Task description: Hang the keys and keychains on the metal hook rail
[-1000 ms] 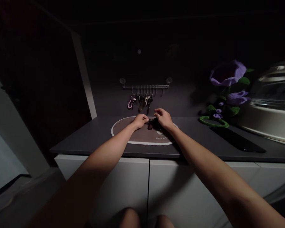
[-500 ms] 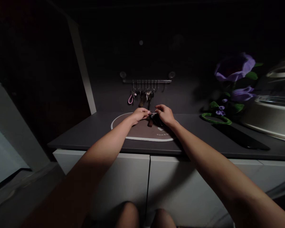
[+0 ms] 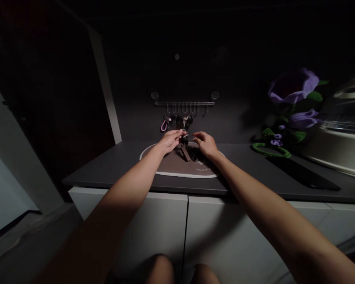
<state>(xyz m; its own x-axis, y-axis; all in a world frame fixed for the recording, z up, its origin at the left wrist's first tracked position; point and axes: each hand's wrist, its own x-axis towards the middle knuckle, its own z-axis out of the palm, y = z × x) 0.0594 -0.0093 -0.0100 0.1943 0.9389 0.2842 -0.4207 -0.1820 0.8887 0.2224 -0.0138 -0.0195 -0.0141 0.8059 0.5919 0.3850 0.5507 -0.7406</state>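
Note:
My left hand (image 3: 169,142) pinches a key ring by its top, just above the brown mat (image 3: 168,162). A black fob and a brown strap-like tag (image 3: 185,153) dangle from that ring. Below my right hand (image 3: 206,143) a dark object (image 3: 193,154) lies on the mat, its kind too dark to make out. My right hand hovers beside the key ring with its fingers bent and apart, and nothing shows between them. Behind the hands, a clear hook rail (image 3: 185,103) carries several bunches of keys (image 3: 185,120) and a pink loop keychain (image 3: 163,125).
A grey countertop (image 3: 103,161) runs above white cabinet doors (image 3: 154,221). On the right stand purple craft flowers (image 3: 303,117) with a green ring base (image 3: 270,150), a black phone-like slab (image 3: 307,175) and a large pale domed appliance (image 3: 340,142).
My left hand has lifted the key ring, and the brown tag now hangs from it. My right hand has barely moved and stays beside it.

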